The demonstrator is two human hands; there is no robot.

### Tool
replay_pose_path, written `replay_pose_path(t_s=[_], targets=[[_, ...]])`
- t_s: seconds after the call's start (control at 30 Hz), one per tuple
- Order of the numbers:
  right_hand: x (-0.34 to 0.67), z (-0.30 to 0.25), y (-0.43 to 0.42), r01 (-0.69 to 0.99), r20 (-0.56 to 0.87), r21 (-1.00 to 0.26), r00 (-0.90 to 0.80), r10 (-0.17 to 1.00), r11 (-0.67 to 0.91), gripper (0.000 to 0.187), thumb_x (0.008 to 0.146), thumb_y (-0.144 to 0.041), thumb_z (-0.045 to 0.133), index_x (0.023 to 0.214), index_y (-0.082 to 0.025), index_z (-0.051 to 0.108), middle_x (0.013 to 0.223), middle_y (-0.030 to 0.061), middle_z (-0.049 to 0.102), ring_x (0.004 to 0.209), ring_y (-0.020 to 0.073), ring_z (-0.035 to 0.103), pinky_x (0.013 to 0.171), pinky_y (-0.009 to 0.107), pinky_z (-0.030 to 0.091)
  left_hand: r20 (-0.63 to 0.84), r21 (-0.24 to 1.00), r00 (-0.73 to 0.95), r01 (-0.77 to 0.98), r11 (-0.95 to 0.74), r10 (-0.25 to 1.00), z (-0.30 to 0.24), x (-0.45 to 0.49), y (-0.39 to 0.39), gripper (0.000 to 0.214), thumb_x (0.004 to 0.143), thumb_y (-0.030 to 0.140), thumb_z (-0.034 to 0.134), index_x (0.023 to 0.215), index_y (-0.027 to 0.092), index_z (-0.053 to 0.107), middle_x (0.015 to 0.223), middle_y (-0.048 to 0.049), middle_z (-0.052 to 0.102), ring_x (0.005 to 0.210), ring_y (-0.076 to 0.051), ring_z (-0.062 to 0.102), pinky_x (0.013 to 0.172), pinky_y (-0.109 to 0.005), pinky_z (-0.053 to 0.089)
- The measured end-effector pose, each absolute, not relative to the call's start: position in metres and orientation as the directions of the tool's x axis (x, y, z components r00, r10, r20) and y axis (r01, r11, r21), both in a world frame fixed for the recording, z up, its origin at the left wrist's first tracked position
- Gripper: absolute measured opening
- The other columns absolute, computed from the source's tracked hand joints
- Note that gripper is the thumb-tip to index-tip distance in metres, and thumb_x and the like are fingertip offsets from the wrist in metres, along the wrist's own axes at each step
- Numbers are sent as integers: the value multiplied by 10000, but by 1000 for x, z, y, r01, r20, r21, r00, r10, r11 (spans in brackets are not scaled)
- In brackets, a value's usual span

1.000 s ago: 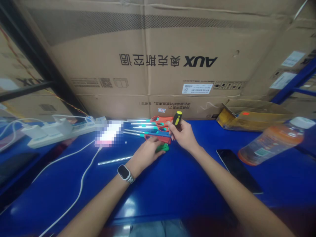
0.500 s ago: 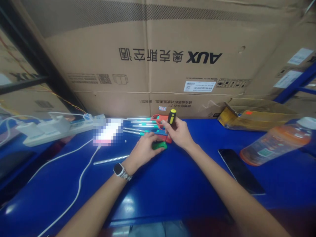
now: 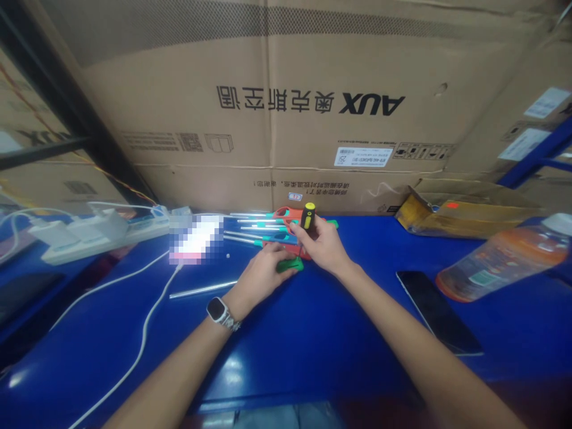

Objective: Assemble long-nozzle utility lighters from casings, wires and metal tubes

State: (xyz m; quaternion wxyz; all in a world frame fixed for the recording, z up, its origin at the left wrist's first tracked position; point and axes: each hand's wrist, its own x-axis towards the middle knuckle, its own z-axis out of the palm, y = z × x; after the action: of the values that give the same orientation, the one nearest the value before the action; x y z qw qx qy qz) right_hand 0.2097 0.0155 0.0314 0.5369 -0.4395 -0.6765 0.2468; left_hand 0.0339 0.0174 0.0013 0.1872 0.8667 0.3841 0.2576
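My right hand point(image 3: 325, 243) is closed around a screwdriver point(image 3: 308, 218) with a black and yellow handle, held upright. Its shaft points down at the green handle point(image 3: 291, 264) of a long-nosed lighter. My left hand point(image 3: 263, 271) is closed on that green handle, pressing it to the table, and covers part of it. Just beyond both hands lie several long-nosed lighters point(image 3: 286, 213) with red, orange and blue handles and silver tubes pointing left. A loose metal tube point(image 3: 203, 290) lies beside my left wrist.
A blue table point(image 3: 313, 345) carries everything. To the left are a white power strip point(image 3: 84, 241) with plugs and a cable point(image 3: 143, 339). On the right lie a black phone point(image 3: 435, 310), an orange-tinted bottle point(image 3: 500, 265) and a brown package point(image 3: 465, 208). A large cardboard box point(image 3: 286, 137) stands behind.
The screwdriver in my right hand has shifted slightly down and its handle has turned a little. My left hand keeps its hold on the green handle.
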Motion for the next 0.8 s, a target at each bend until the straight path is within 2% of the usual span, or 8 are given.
replay_pose_path(t_s=[0.1, 0.23, 0.3, 0.4, 0.53, 0.67, 0.8], targets=[[210, 31, 16, 338, 512, -797, -60, 857, 500, 340, 908, -455, 609, 1140, -221, 691, 894, 44, 728, 832, 226, 692, 765, 376, 566, 289, 526, 569, 577, -625, 769, 1, 34, 17, 232, 868, 342, 684, 1080, 256, 720, 1104, -62, 652, 972, -241, 640, 893, -398, 526], [213, 29, 19, 330, 442, -836, -69, 894, 439, 355, 904, -475, 603, 1115, -204, 697, 726, 18, 689, 632, 189, 648, 610, 325, 541, 292, 528, 567, 576, -624, 771, 0, 34, 18, 225, 857, 342, 697, 1061, 254, 733, 1102, -70, 661, 993, -248, 635, 905, -408, 522], [215, 29, 19, 316, 422, -848, -84, 903, 426, 352, 896, -473, 614, 1096, -197, 703, 675, 7, 669, 595, 180, 629, 586, 311, 524, 311, 540, 555, 564, -624, 771, 0, 34, 19, 220, 836, 344, 718, 1034, 250, 741, 1091, -73, 670, 991, -251, 636, 892, -404, 524], [214, 29, 20, 336, 455, -825, -85, 887, 455, 335, 882, -456, 636, 1091, -205, 714, 770, 24, 702, 686, 188, 642, 641, 309, 519, 354, 630, 519, 482, -609, 778, 4, 39, 20, 199, 817, 323, 732, 996, 239, 739, 1035, -57, 700, 945, -229, 655, 857, -368, 532], [212, 29, 20, 408, 504, -779, -42, 862, 476, 318, 863, -445, 661, 1063, -210, 734, 965, 60, 722, 802, 198, 632, 682, 308, 493, 345, 777, 421, 372, -507, 839, 15, 54, 22, 140, 782, 278, 747, 867, 178, 700, 845, -29, 730, 779, -193, 675, 742, -306, 534], [211, 28, 20, 404, 499, -795, 11, 867, 453, 300, 818, -457, 710, 964, -197, 748, 893, 52, 706, 749, 182, 599, 656, 296, 464, 303, 869, 368, 273, -414, 879, 16, 68, 29, 98, 733, 168, 721, 822, 155, 679, 782, -15, 737, 704, -175, 677, 654, -262, 519], [214, 26, 17, 418, 476, -804, 29, 879, 422, 286, 801, -457, 726, 859, -176, 733, 821, 39, 661, 675, 152, 541, 610, 282, 427, 292, 919, 333, 163, -360, 896, 9, 71, 33, 34, 753, 183, 682, 752, 150, 689, 728, -7, 738, 673, -168, 679, 658, -260, 532]])
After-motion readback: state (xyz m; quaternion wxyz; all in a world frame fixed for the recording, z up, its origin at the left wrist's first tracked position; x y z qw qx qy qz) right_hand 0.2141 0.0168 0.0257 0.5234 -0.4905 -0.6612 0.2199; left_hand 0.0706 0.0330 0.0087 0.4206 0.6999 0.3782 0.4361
